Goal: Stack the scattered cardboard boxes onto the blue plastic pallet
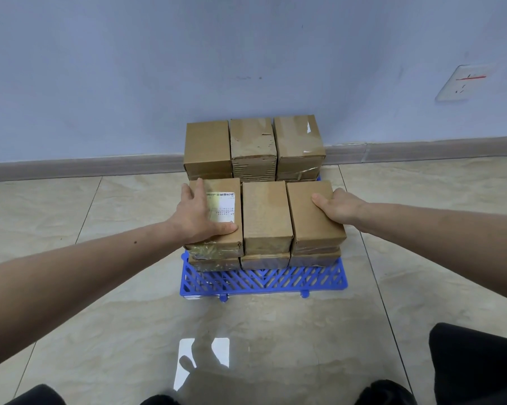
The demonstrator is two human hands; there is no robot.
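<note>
Presently we find the brown cardboard boxes gathered on the blue plastic lattice pallet (264, 280), which sits on the glossy beige tiled floor (115, 302) against a pale blue wall (129, 68). We count a rear row of three boxes standing higher and a front row of three lying lower, the front row resting on further boxes beneath. The near strip of the pallet is bare.

Our left hand (198, 213) lies on the front-left box wrapped in clear tape with a white printed label (221, 217); the fingers reach over its left edge and the thumb presses flat on its top near the front corner. Our right hand (337, 207) is at the right flank of the plain front-right cardboard box (312, 217), thumb laid across the top, fingers hidden down the far side. Both hands are touching these boxes from the outer sides; how tightly they clasp we cannot tell. The plain middle front box (265, 213) stands between the two, touched by neither hand.

A white wall socket (461, 83) is at upper right.
</note>
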